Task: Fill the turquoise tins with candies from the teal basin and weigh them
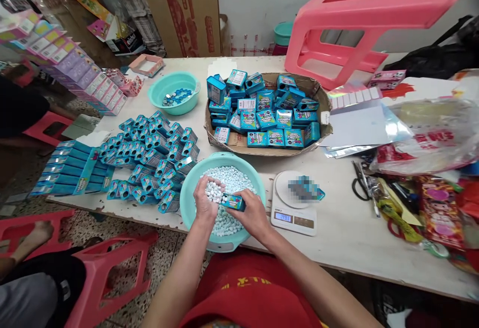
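Over a turquoise basin point(189, 180) full of small pale candies point(227, 224), my left hand point(205, 202) is cupped around a heap of the white candies point(214, 191). My right hand point(255, 212) grips a small blue candy box point(234, 202), tilted on its side with one end facing the heap. The box's end almost meets the candies; whether it touches them I cannot tell. Just right of the basin stands a white kitchen scale point(277, 218), with a blurred-out item point(305, 189) on its round plate.
Several blue boxes with round holes point(149, 156) stand left of the basin. A cardboard tray point(224, 144) behind holds more boxes. Another turquoise basin point(155, 96) contains blue lids. Scissors point(359, 183) and packaging lie right; a pink stool point(337, 13) rests on the table. A person sits at left.
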